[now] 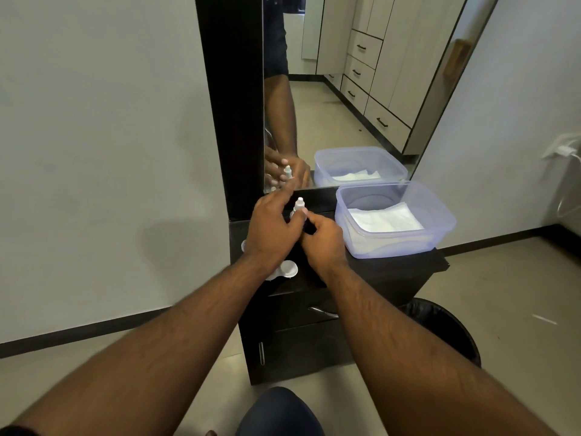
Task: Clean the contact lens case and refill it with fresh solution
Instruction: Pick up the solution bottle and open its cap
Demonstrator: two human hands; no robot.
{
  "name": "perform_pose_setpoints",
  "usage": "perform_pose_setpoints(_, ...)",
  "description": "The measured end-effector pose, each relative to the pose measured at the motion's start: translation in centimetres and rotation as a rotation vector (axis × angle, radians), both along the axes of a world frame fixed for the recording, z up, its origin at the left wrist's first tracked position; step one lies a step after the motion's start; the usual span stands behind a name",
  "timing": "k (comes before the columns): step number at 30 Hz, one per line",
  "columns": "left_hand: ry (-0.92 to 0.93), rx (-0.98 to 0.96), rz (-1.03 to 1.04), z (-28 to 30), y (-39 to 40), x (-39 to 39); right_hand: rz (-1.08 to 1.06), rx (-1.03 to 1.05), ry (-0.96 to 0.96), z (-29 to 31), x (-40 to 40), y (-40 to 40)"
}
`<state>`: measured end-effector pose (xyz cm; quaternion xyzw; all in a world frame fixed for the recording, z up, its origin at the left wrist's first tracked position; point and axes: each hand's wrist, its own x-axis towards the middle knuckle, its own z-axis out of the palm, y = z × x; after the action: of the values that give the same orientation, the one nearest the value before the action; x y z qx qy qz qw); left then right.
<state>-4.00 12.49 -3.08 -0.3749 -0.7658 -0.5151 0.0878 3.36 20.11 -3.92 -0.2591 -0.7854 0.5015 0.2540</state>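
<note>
A small white solution bottle (298,208) stands upright between my hands above the dark cabinet top (393,269). My left hand (272,232) curls around its body from the left, with the index finger raised. From the right, my right hand (323,243) pinches the bottle near its neck. The white contact lens case (284,270) lies on the cabinet top under my left wrist, partly hidden. A small white cap (243,246) peeks out left of my left hand.
A clear plastic tub (440,221) with folded white tissues inside sits on the cabinet's right side. A tall mirror (345,89) stands behind. A black-lined bin (446,325) is on the floor to the right. Drawers are below the cabinet top.
</note>
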Motion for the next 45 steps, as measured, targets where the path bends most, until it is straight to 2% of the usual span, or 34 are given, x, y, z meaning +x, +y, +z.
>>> perform_pose_setpoints(2,-0.028,-0.028,-0.069,0.3,0.4,-0.2,-0.007,0.006,0.0,0.0,0.0,0.1)
perform_pose_setpoints(5,-0.078,0.07,0.002,1.3,0.7,-0.3,0.002,0.005,-0.045,-0.1,0.0,0.2)
perform_pose_setpoints(9,-0.04,0.167,0.04,2.6,-0.2,-1.3,-0.017,0.029,-0.057,-0.5,-0.4,0.3)
perform_pose_setpoints(18,-0.301,-0.154,0.088,-1.2,-4.7,-4.8,-0.067,0.037,-0.063,-0.6,-0.6,0.3)
perform_pose_setpoints(29,-0.453,-0.123,0.085,-1.3,-4.9,-4.5,-0.064,0.003,0.045,-0.8,-0.5,-0.1)
perform_pose_setpoints(32,-0.412,0.032,0.139,-0.9,-6.7,-2.6,-0.05,-0.016,0.109,-0.8,-0.3,-0.1)
perform_pose_setpoints(34,-0.361,0.063,0.083,-1.2,-8.3,-0.7,-0.058,-0.027,0.182,-1.0,0.3,0.0)
perform_pose_setpoints(38,-0.182,-0.147,-0.111,-3.3,-10.4,1.7,-0.043,0.02,0.255,-1.4,0.9,0.0)
perform_pose_setpoints(41,-0.138,-0.139,-0.069,-4.7,-10.3,2.0,0.034,-0.092,0.268,-1.3,0.8,-0.2)
perform_pose_setpoints(45,-0.108,-0.077,0.101,-5.9,-9.7,2.2,0.075,-0.258,0.293,-0.9,1.1,0.2)
